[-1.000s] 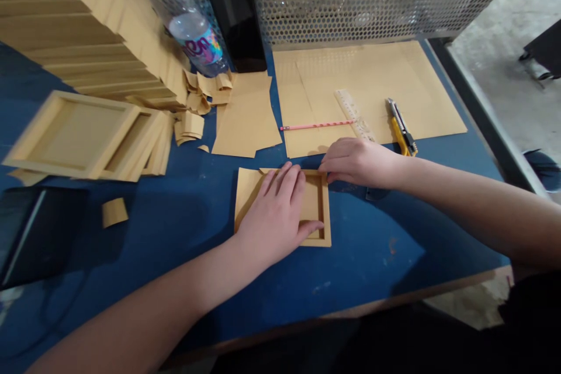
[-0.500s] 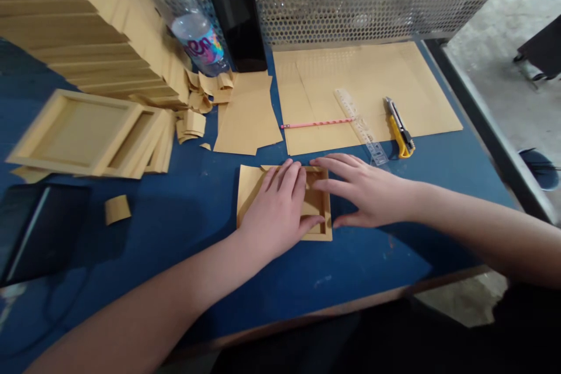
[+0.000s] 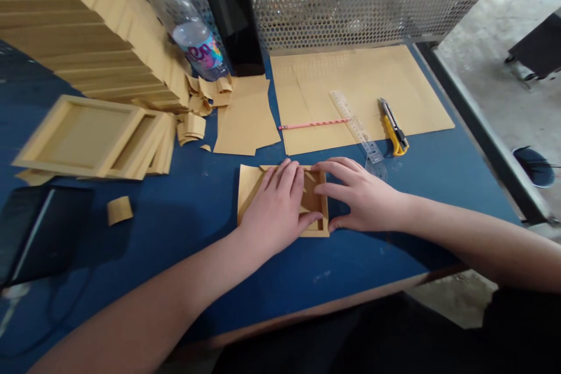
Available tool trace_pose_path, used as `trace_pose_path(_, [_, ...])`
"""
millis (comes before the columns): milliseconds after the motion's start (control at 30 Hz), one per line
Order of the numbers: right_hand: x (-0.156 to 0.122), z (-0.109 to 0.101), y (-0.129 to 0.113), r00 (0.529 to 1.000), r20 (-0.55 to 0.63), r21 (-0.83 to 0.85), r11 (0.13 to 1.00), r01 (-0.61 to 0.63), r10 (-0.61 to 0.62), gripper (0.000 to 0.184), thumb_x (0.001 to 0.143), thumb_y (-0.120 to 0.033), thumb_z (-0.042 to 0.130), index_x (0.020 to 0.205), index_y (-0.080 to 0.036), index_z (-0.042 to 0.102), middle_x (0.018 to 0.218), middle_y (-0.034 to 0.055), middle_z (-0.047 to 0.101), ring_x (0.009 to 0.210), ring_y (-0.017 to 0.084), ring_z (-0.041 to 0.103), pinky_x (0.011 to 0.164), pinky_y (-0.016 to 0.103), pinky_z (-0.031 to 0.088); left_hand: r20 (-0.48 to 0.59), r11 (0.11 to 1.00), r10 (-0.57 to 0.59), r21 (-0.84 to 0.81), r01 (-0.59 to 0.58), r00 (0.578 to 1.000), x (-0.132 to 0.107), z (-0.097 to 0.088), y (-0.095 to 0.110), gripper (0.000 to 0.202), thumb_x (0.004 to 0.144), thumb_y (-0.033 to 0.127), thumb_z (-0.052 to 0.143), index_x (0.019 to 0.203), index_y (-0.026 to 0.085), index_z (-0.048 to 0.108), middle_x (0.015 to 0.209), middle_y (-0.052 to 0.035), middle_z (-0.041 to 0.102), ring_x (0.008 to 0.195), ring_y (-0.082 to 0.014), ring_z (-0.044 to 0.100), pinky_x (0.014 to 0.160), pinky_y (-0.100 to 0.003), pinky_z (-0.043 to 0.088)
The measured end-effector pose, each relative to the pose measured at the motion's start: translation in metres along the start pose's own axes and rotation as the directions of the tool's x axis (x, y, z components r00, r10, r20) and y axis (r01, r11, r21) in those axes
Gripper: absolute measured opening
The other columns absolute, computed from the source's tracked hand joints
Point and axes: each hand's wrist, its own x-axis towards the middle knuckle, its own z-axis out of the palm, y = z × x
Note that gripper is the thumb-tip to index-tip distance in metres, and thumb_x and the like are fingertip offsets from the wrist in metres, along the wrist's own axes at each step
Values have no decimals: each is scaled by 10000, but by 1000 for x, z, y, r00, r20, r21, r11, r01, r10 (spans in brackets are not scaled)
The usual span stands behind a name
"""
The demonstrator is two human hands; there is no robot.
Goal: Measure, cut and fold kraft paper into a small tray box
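The small cardboard tray (image 3: 312,203) lay flat on the blue table (image 3: 184,228) beneath both hands: left hand (image 3: 276,210) spread flat over its middle, right hand (image 3: 362,198) fingering its right rim, neither grip closed.

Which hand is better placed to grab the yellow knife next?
Right, probably. The right hand rests at the right edge of the cardboard frame, on the same side as the knife, while the left hand lies flat across it, farther away.

Blue table (image 3: 184,239), small cardboard frame (image 3: 323,205), kraft sheet (image 3: 363,76), scraps (image 3: 193,125), stacked frames (image 3: 83,134) (left), dark tablet (image 3: 35,234)
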Motion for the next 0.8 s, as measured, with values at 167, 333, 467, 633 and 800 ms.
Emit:
trace_pose_path(167, [-14,0,-20,996,36,131,988,-84,80,313,906,-294,773,1153,-134,668,1002,111,686,894,257,647,812,398,581,-2,1000,-5,-10,5,1000,0,1,0,861,936,507,722,1533,-31,411,1579,-333,456,1543,-470,387,1286,-602,329])
trace_pose_path(333, [-24,8,-45,998,37,131,990,-52,47,188,958,-293,661,1083,-155,685,951,75,690,831,219,639,781,348,553,-3,1000,-5,1,5,1000,0,0,0,821,950,473,710,1523,-42,426,1570,-330,473,1533,-465,403,1281,-603,343])
trace_pose_path(467, [-25,15,-54,997,-7,-51,996,-71,71,191,1034,-318,598,954,-168,685,873,60,678,766,210,617,739,344,526,10,1000,-8,6,8,1000,2,-4,2,822,944,462,728,1506,-64,439,1559,-339,479,1518,-474,415,1274,-606,353])
trace_pose_path(633, [-30,12,-54,997,-17,-110,991,-77,76,247,1066,-215,530,880,-174,686,845,62,683,755,195,612,740,332,503,53,1000,-24,-6,24,998,1,-16,2,653,984,348,671,1470,-47,487,1518,-321,515,1453,-453,489,1220,-598,418])
trace_pose_path(800, [-41,0,-36,999,5,-136,990,-46,47,219,1054,-140,509,979,-158,714,972,112,744,840,213,654,794,347,522,140,997,-45,-53,53,989,-2,-36,-8,360,1020,195,521,1336,55,621,1379,-227,627,1223,-368,657,1026,-512,555])
